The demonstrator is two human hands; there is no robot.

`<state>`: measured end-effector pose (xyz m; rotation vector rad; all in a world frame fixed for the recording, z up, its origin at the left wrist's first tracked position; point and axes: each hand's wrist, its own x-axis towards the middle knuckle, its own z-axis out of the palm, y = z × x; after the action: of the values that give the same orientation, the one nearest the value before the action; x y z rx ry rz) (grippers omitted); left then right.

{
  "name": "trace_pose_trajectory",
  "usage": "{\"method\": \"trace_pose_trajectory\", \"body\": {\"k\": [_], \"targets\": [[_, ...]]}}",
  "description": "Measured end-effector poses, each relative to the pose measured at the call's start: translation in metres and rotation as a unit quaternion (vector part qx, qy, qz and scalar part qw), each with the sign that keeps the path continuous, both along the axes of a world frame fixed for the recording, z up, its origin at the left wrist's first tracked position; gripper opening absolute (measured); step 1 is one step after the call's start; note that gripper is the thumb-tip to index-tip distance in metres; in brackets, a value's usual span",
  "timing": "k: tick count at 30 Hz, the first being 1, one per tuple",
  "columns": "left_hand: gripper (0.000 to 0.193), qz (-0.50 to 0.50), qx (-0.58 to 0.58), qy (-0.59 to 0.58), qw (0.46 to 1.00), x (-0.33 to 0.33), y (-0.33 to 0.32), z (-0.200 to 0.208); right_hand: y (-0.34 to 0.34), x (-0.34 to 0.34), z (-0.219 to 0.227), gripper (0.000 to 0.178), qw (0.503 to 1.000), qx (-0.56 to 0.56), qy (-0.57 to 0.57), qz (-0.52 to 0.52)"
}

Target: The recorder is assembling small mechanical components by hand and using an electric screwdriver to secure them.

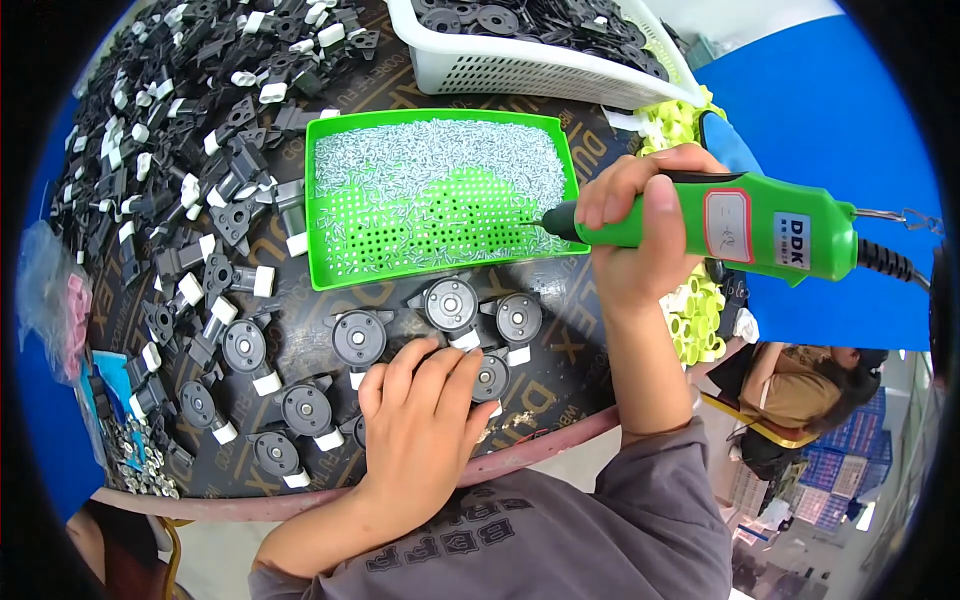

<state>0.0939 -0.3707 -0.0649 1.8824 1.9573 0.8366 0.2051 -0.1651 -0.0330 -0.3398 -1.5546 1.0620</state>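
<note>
My right hand (645,220) is wrapped round a green electric screwdriver (760,200), which lies nearly level with its black nose to the left. Its thin bit reaches over the right side of a green perforated tray (315,225) of small silvery screws (430,145). My left hand (420,425) rests palm down among round black parts with white tabs, fingers stretched out. Beside its fingertips are a round black part (490,378) and another (358,338). One more is partly covered by the hand. Several similar parts (305,410) are spread to its left.
A large heap of black parts with white ends (200,90) covers the table's left. Behind the tray stands a white basket (540,75) of black discs. Yellow-green rings (695,320) lie at right, small metal pieces (140,455) at front left. Another person (800,395) sits beyond the right edge.
</note>
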Motion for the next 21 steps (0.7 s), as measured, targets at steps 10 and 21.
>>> {"method": "trace_pose_trajectory", "body": {"k": [10, 21], "targets": [[0.053, 0.004, -0.026, -0.009, 1.000, -0.003, 0.005, 0.005, 0.003, -0.001, -0.006, 0.023, 1.000, 0.016, -0.018, -0.010], [0.048, 0.023, 0.007, -0.012, 1.000, -0.004, 0.003, 0.001, -0.049, 0.019, 0.049, 0.029, 0.992, 0.044, 0.010, 0.120]]}}
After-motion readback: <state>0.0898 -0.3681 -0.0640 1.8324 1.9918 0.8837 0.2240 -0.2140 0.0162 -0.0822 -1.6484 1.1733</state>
